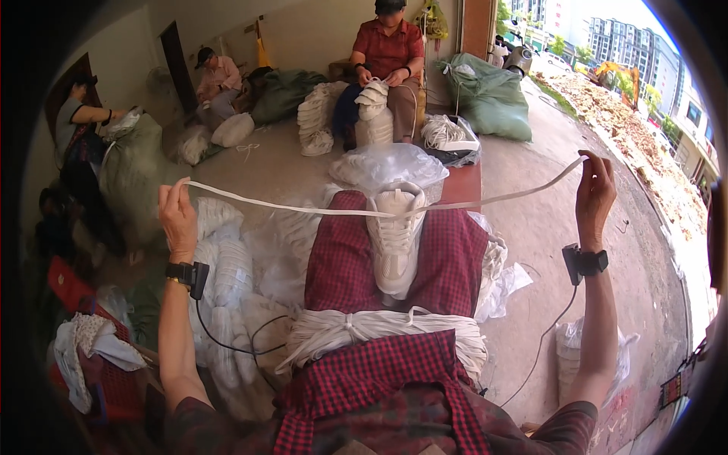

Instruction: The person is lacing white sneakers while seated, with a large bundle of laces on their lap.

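Now we pinch a flat white shoelace (303, 205) taut between left hand (177, 218) and right hand (594, 194), above white sneaker (394, 239); lace bundle (379, 334) lies nearer us.

An informal shoe-lacing workshop opening onto a street. Workers are sitting on the bare concrete floor (531, 220) among bundles of white laces (379, 334), white sneakers (394, 235), clear plastic bags (387, 163) and bulging green sacks (489, 95), each person handling shoes.
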### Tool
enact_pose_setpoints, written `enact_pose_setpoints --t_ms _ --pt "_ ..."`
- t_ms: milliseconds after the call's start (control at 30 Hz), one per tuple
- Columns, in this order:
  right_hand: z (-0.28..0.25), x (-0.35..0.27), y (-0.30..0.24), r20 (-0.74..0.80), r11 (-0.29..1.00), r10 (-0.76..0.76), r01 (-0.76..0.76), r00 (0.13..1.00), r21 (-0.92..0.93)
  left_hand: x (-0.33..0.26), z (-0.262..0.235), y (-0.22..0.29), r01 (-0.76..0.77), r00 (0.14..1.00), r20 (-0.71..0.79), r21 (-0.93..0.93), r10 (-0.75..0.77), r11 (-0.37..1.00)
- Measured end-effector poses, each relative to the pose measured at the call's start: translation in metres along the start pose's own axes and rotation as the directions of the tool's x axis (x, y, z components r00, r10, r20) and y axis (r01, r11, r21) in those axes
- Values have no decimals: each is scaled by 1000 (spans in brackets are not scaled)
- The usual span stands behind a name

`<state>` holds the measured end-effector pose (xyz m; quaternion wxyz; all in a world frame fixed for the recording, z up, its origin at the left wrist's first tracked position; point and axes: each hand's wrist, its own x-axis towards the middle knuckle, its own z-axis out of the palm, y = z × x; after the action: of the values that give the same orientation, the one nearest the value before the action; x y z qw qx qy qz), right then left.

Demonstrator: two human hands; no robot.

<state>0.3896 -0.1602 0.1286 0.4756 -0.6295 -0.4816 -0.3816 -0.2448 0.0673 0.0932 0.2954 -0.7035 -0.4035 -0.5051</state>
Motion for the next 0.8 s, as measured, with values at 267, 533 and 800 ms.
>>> enact_pose_setpoints --t_ms 267,533,800 --pt "84 -97 -102 667 547 75 -590 741 594 -25 83 133 429 895 390 -629 -215 648" --pt "115 -119 -123 756 618 -130 -543 642 568 -54 122 232 721 684 727 -662 -60 202" --pt "129 -119 -112 847 434 -139 -737 514 518 -76 114 227 727 683 726 -667 -77 164"
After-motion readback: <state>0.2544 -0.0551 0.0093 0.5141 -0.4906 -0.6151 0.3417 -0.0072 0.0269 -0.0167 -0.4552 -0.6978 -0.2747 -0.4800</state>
